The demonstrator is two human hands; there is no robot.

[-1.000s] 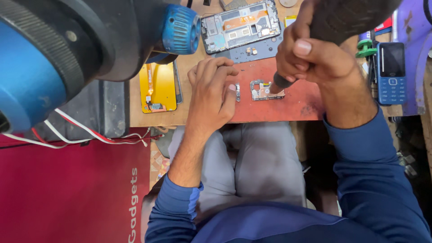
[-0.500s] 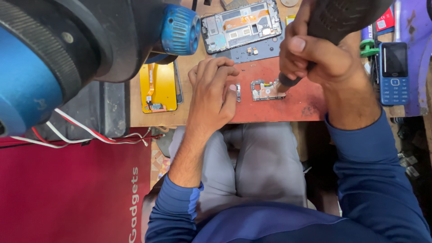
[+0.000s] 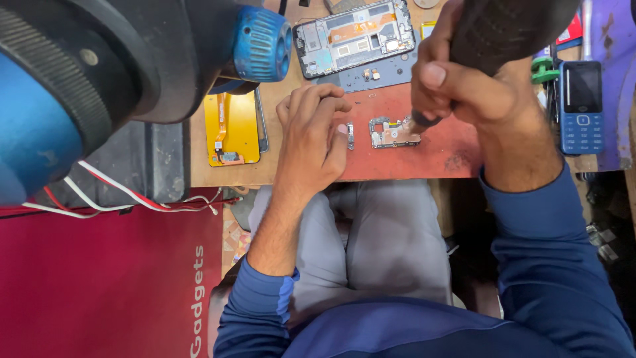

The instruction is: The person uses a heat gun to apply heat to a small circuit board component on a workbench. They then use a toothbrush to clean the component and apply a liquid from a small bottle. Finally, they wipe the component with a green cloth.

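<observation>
Little has shifted since the earlier frames: the right hand [image 3: 464, 86] sits a touch lower over the board, and the left hand [image 3: 311, 139] stays planted. Right-hand fingers [image 3: 434, 76] are curled tight around a dark, thick-handled tool [image 3: 510, 30] whose tip meets the right end of a small circuit board [image 3: 394, 132]. Left-hand fingers [image 3: 324, 106] are loosely bent, nearly closed, gripping nothing; the thumb tip touches a small metal part [image 3: 350, 136] just left of the board. Both pieces lie on a red mat [image 3: 450, 156] on the wooden surface [image 3: 232, 174]. Beyond the mat lies an opened phone frame [image 3: 354, 36]; to the left, a yellow flex panel [image 3: 230, 129]; far right, a blue keypad phone [image 3: 582, 106]. A large blue-and-black device [image 3: 99, 73] looms in the upper left, red and white wires [image 3: 132, 195] trailing under it.
</observation>
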